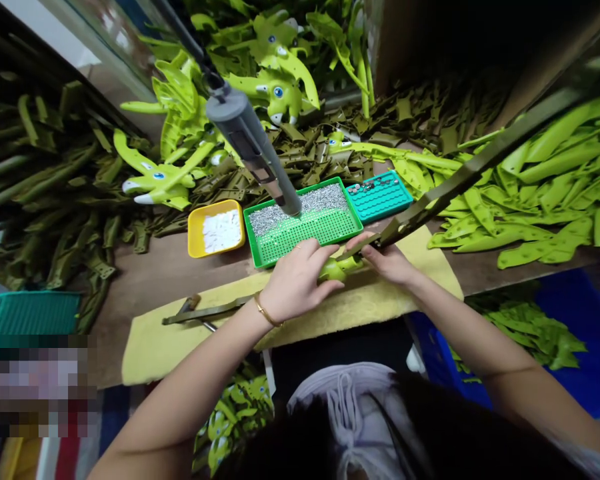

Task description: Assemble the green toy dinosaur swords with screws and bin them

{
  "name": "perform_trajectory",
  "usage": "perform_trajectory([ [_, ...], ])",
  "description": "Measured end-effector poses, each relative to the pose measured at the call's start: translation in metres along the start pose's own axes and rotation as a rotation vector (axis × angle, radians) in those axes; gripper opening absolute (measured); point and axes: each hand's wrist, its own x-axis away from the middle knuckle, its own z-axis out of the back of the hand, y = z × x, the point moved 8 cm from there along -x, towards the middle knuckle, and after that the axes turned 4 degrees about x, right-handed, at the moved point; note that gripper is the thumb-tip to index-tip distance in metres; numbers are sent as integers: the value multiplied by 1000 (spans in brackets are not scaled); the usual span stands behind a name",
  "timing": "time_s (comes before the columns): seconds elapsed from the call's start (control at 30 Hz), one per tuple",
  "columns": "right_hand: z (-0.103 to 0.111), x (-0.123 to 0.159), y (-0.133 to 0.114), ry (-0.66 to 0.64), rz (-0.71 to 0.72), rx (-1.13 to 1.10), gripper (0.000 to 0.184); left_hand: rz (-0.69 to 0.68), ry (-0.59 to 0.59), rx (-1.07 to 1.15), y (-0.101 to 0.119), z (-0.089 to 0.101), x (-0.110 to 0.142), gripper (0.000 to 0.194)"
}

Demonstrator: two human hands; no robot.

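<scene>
My left hand curls over a lime-green plastic toy part, and my right hand grips the other side of it. A long olive plastic strip runs from my right fingers up to the upper right. Just beyond my left hand sits a green tray holding silver screws. A grey hanging power screwdriver points down, its tip over the screws. Beneath my hands lies a yellow cloth pad, with another olive strip on it.
A yellow tray of white pieces and a teal pegged tray flank the green tray. Heaps of olive and lime toy parts surround the wooden bench. A blue crate holding green parts stands at lower right.
</scene>
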Motion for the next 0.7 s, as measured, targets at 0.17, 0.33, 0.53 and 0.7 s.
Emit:
perform_trajectory([
  [0.17, -8, 13, 2, 2, 42, 63, 48, 55, -43, -41, 0, 1, -2, 54],
  [0.33, 0, 2, -14, -289, 81, 427, 33, 67, -348, -58, -8, -5, 0, 41],
  [0.53, 32, -154, -39, 20, 312, 920, 37, 97, -368, 19, -16, 1, 9, 40],
  [0.7, 16, -223, -33, -12, 306, 900, 15, 90, -347, 30, -13, 1, 11, 41],
])
